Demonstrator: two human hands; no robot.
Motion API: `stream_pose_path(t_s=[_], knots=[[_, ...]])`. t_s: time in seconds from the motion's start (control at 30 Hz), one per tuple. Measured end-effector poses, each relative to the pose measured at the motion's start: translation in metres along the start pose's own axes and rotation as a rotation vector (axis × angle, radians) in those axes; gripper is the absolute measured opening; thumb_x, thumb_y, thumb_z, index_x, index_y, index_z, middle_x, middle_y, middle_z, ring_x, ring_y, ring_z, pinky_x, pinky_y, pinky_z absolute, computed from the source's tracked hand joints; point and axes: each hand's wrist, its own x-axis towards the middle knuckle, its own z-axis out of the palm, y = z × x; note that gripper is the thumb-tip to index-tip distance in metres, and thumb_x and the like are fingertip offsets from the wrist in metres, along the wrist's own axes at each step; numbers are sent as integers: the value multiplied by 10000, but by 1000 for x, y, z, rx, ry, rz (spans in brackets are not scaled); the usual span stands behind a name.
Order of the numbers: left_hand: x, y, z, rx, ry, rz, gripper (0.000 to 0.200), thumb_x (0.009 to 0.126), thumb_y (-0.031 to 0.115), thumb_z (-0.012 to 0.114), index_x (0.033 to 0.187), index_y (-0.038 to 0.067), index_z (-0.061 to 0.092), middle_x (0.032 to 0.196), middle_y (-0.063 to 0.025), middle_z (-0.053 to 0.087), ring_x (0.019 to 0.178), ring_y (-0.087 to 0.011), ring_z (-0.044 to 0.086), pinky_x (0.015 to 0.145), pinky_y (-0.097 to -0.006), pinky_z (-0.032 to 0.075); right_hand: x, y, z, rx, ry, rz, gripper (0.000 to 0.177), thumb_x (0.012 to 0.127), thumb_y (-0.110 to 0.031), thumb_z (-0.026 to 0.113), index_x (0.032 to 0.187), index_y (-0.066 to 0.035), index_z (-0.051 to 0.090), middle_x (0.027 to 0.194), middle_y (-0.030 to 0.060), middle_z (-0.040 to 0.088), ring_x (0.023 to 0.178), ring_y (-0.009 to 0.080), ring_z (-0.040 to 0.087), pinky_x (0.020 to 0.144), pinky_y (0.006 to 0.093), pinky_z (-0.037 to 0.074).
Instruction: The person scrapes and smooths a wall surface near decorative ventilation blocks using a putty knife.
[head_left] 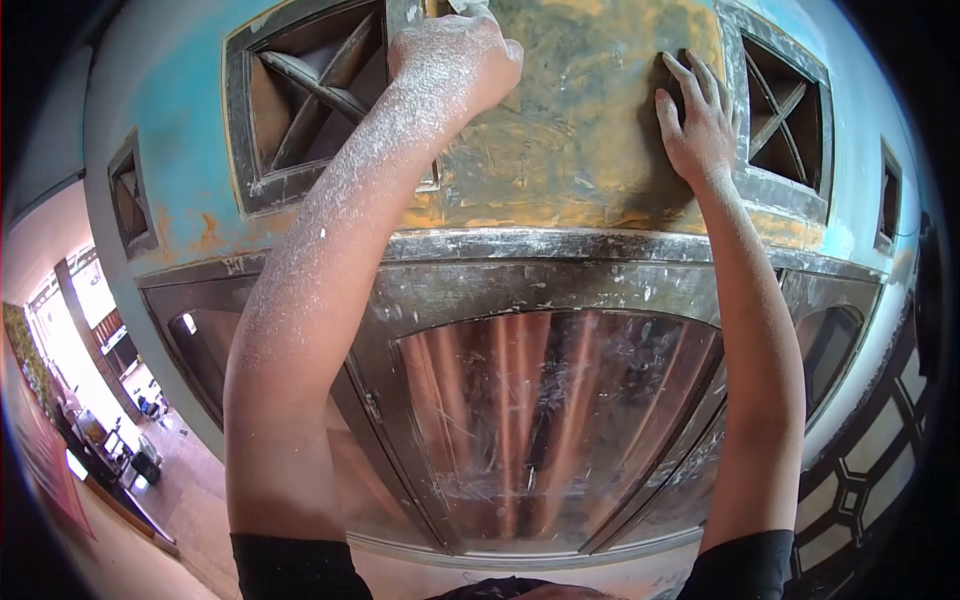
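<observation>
My left hand (455, 52), dusted with white powder like its forearm, is raised at the top of the view, closed round a scraper-like tool (470, 7) whose pale end shows just above the fingers. It is by the frame of the left vent opening (318, 95). My right hand (703, 125) lies with spread fingers against the patchy yellow and grey wall (560, 120), beside the frame of the right vent opening (785, 110). Nothing shows in it. The tool's handle is hidden by my left hand.
Below the wall patch runs a worn wooden beam (540, 245) over a glazed door (540, 420) with reddish curtains behind the glass. Smaller vents sit at far left (132, 197) and far right (888, 195). A bright doorway with objects on the floor shows at lower left.
</observation>
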Motion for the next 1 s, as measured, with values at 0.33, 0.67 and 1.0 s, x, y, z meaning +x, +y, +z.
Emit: stream_pose_path(t_s=[0.33,0.67,1.0], knots=[[2,-1,7,-20,32,12,543,996,356,415,1368,-6,572,1167,-263,711,1105,-377,703,961,-538,544,-4,-2,-2,-11,-22,23,496,1004,-436,553,1485,-326,508,1589,37,429,1492,300,345,1224,504,261],[3,-5,7,-16,-1,-17,548,991,367,414,1358,-7,574,1154,-254,716,1074,-383,713,947,-532,552,-5,-1,-4,2,-32,25,498,1005,-428,548,1490,-323,504,1591,45,426,1491,310,346,1228,505,253],[-12,-10,3,-86,26,16,533,972,342,450,1382,14,545,995,-256,735,947,-414,727,856,-540,573,-7,-1,-4,21,-30,21,497,1008,-426,548,1492,-323,502,1589,39,430,1488,302,351,1230,500,250]])
